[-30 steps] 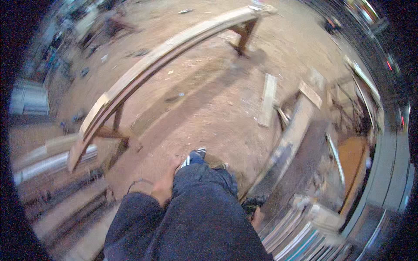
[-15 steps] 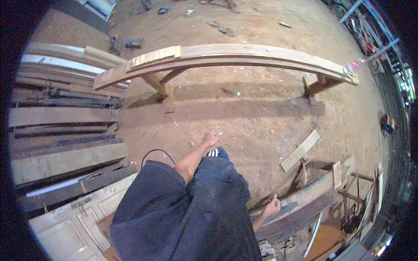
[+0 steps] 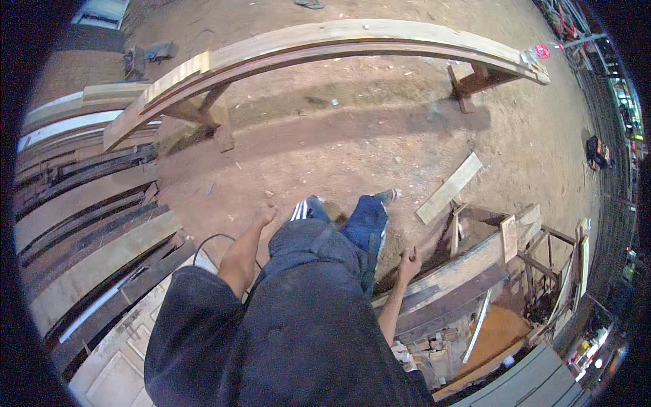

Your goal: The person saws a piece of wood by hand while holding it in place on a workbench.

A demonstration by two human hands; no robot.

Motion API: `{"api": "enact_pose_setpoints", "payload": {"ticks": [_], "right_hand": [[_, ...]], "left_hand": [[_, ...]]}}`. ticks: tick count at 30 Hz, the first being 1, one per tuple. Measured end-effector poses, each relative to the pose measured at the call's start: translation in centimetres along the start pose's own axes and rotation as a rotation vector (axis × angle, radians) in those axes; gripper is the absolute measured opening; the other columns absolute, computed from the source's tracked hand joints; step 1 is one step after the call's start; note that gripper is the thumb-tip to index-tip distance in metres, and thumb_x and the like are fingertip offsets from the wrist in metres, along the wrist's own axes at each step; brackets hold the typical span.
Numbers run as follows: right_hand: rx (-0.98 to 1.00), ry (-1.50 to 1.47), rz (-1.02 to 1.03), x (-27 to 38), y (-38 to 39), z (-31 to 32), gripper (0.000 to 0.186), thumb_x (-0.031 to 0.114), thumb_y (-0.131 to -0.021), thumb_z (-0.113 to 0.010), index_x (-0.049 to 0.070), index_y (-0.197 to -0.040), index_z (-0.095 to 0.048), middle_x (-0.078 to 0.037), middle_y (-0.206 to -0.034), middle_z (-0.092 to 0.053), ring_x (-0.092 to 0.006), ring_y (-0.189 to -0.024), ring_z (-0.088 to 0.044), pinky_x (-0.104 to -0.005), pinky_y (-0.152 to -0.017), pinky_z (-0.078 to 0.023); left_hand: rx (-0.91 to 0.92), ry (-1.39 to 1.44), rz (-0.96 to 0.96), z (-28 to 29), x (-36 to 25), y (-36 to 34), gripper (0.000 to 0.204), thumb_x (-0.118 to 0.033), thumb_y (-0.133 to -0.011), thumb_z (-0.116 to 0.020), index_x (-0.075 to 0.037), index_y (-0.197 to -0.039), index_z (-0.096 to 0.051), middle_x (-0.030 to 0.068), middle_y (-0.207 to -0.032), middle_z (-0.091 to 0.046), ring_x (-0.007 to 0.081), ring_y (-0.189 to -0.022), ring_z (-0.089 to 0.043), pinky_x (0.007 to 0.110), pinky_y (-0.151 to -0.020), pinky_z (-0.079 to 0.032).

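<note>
My left hand point(image 3: 266, 214) hangs over the dirt floor point(image 3: 285, 173) at my left side. Its fingers are smeared by motion, and no object shows in it. Out to the right, my right hand point(image 3: 409, 264) has its fingers curled in, with the thumb side up and nothing visible in them. It is nearest to a long timber plank point(image 3: 461, 266) on the stack beside me, apart from it. Ahead of both hands stands a long wooden bench point(image 3: 325, 42) on short legs, out of their reach.
Long boards point(image 3: 102, 261) are stacked at the left, with a pale panelled door point(image 3: 122, 373) nearer me. A loose short board point(image 3: 449, 188) lies at the right by a wooden frame point(image 3: 485, 216). Offcuts point(image 3: 434, 356) are heaped at the lower right. A clear bottle point(image 3: 530, 55) rests on the bench's right end.
The view has shifted, and the bench now sits higher in it. My left hand has drawn back leftward; my right hand has come up and forward. Both legs now show.
</note>
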State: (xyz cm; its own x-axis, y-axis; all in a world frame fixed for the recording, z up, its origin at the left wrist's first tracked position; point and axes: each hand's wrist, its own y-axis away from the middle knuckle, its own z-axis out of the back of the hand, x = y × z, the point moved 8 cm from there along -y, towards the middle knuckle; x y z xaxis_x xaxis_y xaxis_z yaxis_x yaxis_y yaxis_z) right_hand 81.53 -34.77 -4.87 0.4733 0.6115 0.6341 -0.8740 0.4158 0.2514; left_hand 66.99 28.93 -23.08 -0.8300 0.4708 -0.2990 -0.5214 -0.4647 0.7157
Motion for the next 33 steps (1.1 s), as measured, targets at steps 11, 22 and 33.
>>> {"api": "enact_pose_setpoints", "payload": {"ticks": [11, 22, 33], "right_hand": [[0.375, -0.327, -0.452, -25.2, -20.4, -10.5, 0.043, 0.018, -0.089, -0.075, -0.007, -0.122, -0.064, -0.009, -0.072, -0.068, -0.0114, -0.050, -0.056, -0.0270, -0.044, -0.041], [0.504, 0.321, -0.560, -37.6, -32.1, -24.2, 0.079, 0.042, -0.073, -0.077, 0.000, -0.136, -0.055, -0.028, -0.108, -0.070, -0.0392, -0.117, -0.061, -0.0446, -0.101, -0.047], [0.128, 0.711, -0.532, -57.3, -46.6, -31.3, 0.090, 0.041, -0.067, -0.081, -0.011, -0.133, -0.048, -0.035, -0.122, -0.058, -0.0474, -0.113, -0.059, -0.0470, -0.097, -0.049]], "left_hand": [[-0.031, 0.023, -0.352, -5.0, -37.5, 2.1, 0.036, -0.033, -0.092, -0.061, -0.007, -0.116, -0.071, 0.0223, -0.114, -0.069, 0.0371, -0.108, -0.066, 0.046, -0.093, -0.051], [0.452, -0.139, -0.720, -30.0, -61.3, -4.0, 0.031, -0.027, -0.092, -0.063, -0.002, -0.110, -0.066, 0.0191, -0.110, -0.067, 0.0357, -0.103, -0.064, 0.046, -0.088, -0.050], [0.659, -0.718, -1.123, -44.8, -55.7, -13.6, 0.028, -0.023, -0.090, -0.061, -0.003, -0.110, -0.063, 0.0118, -0.101, -0.062, 0.0276, -0.096, -0.061, 0.042, -0.088, -0.046]]}}
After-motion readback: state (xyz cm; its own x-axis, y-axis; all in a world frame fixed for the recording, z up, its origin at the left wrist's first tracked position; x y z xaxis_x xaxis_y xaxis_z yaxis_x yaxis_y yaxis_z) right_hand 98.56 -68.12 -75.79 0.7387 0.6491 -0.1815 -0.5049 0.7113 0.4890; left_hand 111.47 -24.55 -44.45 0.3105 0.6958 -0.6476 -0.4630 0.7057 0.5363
